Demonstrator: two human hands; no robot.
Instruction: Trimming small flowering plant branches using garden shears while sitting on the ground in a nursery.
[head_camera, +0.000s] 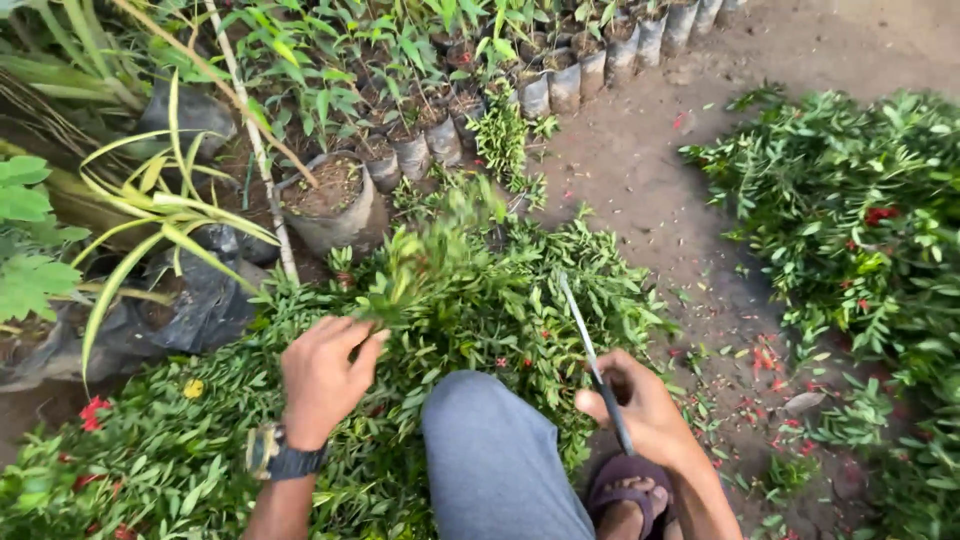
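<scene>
Left hand (322, 378) gripping a leafy sprig (430, 262), right hand (640, 402) closed on a thin blade (590, 352), cut foliage pile (470, 320) beneath, bagged seedlings (420, 150) behind

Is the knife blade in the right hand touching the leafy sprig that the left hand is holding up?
Apart. The head view shows the blade tip ending right of the sprig pinched by the left hand, with other foliage between.

our left hand (322, 378) grips a leafy sprig (430, 250) blurred past telling its shape. our right hand (640, 405) hides the knife (590, 345) handle. our knee (495, 455) and sandal (625, 490) are cut off by the bottom edge.
</scene>
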